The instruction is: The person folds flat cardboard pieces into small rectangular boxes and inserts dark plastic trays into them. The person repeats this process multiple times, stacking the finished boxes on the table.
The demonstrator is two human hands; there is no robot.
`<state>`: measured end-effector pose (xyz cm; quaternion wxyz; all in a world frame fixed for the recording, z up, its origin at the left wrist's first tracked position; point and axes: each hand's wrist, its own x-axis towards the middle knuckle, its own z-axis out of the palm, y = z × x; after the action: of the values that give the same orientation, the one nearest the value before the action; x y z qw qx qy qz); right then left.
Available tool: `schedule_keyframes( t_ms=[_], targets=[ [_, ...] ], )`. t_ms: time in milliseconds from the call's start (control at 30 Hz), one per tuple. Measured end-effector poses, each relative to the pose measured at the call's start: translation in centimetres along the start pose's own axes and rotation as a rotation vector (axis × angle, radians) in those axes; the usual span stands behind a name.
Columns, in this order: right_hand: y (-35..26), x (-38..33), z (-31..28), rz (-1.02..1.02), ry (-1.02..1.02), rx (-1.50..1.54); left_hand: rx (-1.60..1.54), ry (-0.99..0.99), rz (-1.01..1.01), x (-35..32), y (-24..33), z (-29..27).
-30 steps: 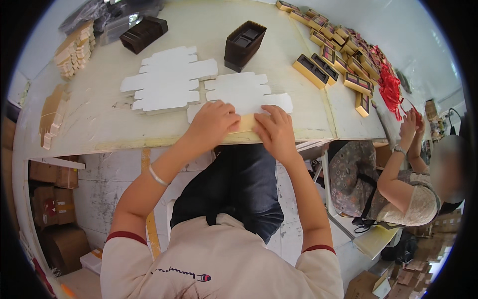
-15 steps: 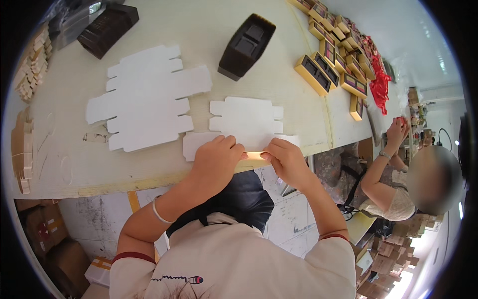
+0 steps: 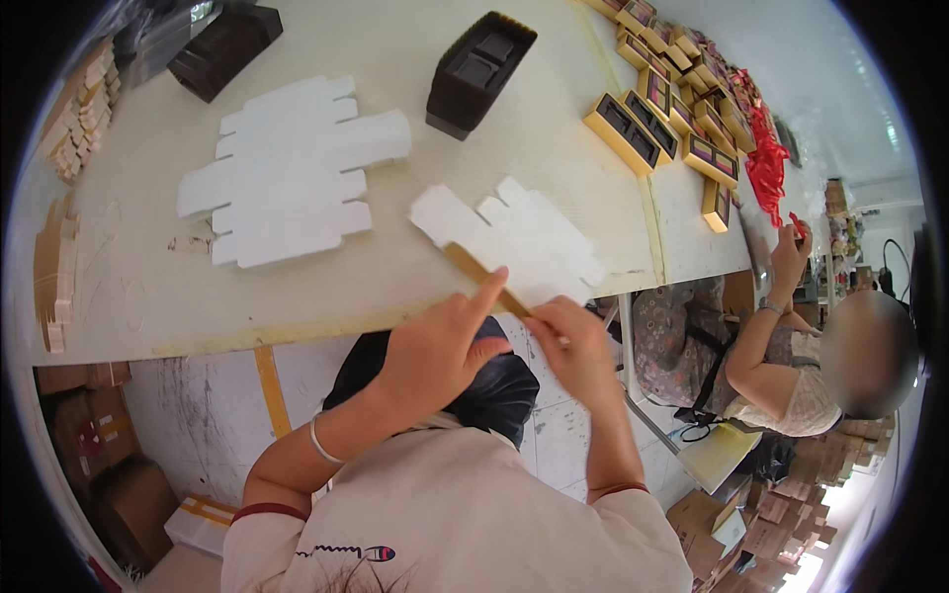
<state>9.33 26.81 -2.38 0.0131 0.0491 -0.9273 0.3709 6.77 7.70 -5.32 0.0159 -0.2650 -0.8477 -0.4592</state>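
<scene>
A flat carton blank (image 3: 529, 237), white on the face that shows, lies turned at a slant near the table's front edge. Along its near side a folded-up strip (image 3: 473, 267) shows gold-brown. My right hand (image 3: 575, 348) pinches the blank's near right corner between thumb and fingers. My left hand (image 3: 430, 354) has its index finger stretched along the gold strip and its thumb held apart, gripping nothing. To the left lies a stack of larger white blanks (image 3: 282, 173) with cut tabs.
Dark plastic trays (image 3: 481, 74) stand at the back, with more trays (image 3: 225, 51) farther left. Gold boxes (image 3: 623, 133) and red ribbon (image 3: 766, 168) fill the far right. Folded card pieces (image 3: 54, 277) sit at the left edge. A co-worker (image 3: 781, 366) handles something red at right.
The blank has swung from square to slanted, its right side now nearer me. My left hand has let go of its edge and stretched out the index finger; my right hand still pinches it.
</scene>
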Motion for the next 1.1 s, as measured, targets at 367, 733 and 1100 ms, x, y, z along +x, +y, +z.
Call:
schedule_keyframes(
  t_ms=[367, 733, 1100],
  targets=[
    [2.0, -0.7, -0.4, -0.578, -0.074, -0.250, 0.205, -0.081, -0.097, 5.9, -3.2, -4.0],
    [0.6, 0.8, 4.7, -0.834, 0.028, -0.342, 0.394, -0.206, 0.220, 9.3, -3.2, -3.8],
    [1.9, 3.2, 0.9, -0.528, -0.105, -0.127, 0.270, -0.139, 0.338, 4.9, 0.7, -4.1]
  ],
)
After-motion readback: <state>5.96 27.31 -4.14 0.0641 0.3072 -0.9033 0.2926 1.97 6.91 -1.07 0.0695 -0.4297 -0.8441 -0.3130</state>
